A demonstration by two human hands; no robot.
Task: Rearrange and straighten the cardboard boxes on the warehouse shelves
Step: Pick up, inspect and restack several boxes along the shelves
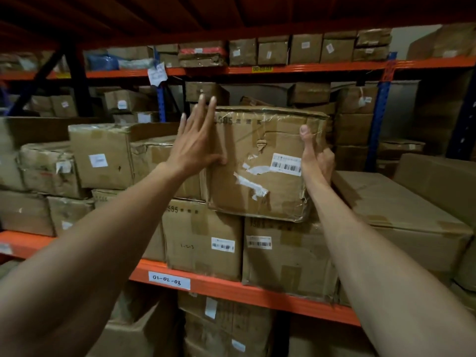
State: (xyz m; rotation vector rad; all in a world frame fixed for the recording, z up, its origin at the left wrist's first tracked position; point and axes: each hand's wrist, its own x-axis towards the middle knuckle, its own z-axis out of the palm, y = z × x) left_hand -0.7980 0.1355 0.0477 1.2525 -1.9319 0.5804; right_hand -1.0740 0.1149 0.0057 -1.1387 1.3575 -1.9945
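On the middle shelf (231, 286), above the orange beam labelled 01-02-03 (169, 283), a worn box (260, 163) is sitting on top of two lower boxes (203, 238), straddling both and tilting slightly, its lower right corner crushed. The left hand (195, 143) is lying flat against the box's upper left edge, fingers (203, 109) spread and pointing up, thumb pressing on the front face; this grip is spread wide, not pinching anything. The right hand (315, 157) is clasping the box's right edge, thumb (306, 136) lying up the front face just beside the barcode label (286, 164), the other fingers wrapping round the side, mostly hidden; this grip is closing on the box edge. Torn tape (251, 185) is peeling across the front of the box, and clear tape is running over its top corner. To the left, a box with a white label (99, 157) is standing just beside a dented one, both behind the left wrist. To the right, a long flat carton (401, 210) is lying near the right forearm. On the upper shelf (283, 68), a row of small boxes (306, 48) is standing upright, well apart from both hands. A paper note (156, 73) is hanging from the upper beam by the blue upright (161, 104).
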